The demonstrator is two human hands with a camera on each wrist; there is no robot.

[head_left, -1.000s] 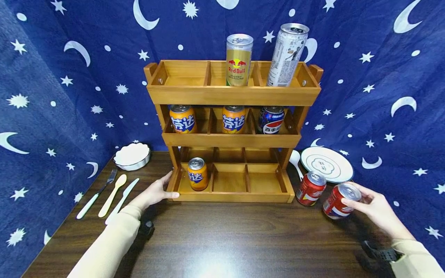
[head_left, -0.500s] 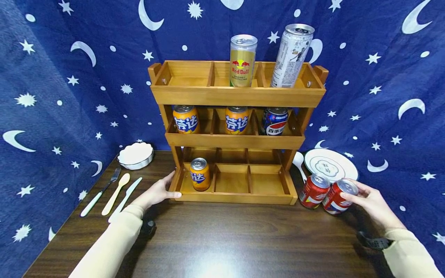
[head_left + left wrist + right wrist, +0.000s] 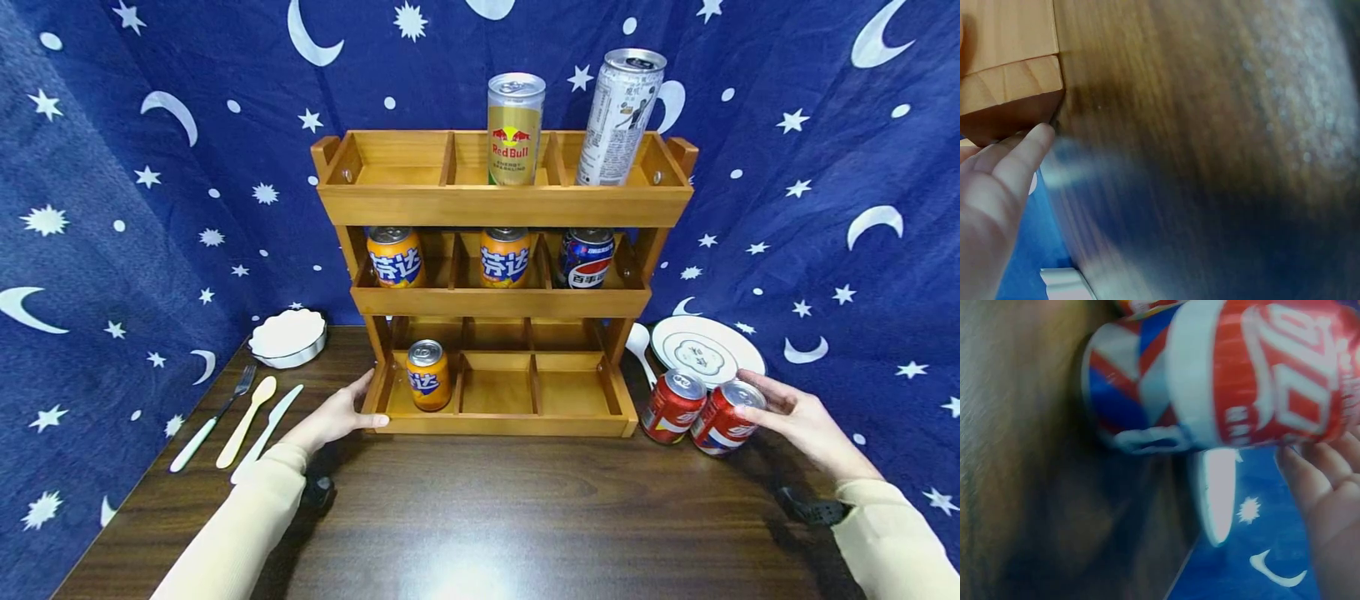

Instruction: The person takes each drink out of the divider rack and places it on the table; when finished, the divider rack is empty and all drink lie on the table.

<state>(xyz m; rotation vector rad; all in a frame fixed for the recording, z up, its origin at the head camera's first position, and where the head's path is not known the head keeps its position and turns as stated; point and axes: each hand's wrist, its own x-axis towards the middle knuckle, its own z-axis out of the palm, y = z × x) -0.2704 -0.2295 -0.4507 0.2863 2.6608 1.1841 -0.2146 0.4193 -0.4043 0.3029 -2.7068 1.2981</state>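
My left hand [image 3: 339, 412] holds the lower left corner of a three-tier wooden rack [image 3: 487, 427], thumb along the front edge, fingers against the side. In the right wrist view, a red soda can [image 3: 1272, 375] stands upright on the table. My right hand [image 3: 802, 421] grips it near the top, thumb on the near side. A second red soda can [image 3: 673, 408] stands close against its left side, by the rack's right end. An orange soda can [image 3: 428, 379] occupies the left compartment of the bottom tier.
Two orange cans and a blue Pepsi can [image 3: 587, 260] fill the middle tier. On top stand a gold Red Bull can [image 3: 516, 133] and a tall white can [image 3: 618, 121]. A plate [image 3: 753, 354] and white spoon [image 3: 637, 342] lie right; a fluted dish [image 3: 288, 360], fork [image 3: 197, 442], yellow spoon [image 3: 238, 437] and knife [image 3: 266, 432], left.
My right hand has shifted its red soda can left and slightly back, up beside the other red can; the gap between them has closed. The left hand stays on the rack corner.
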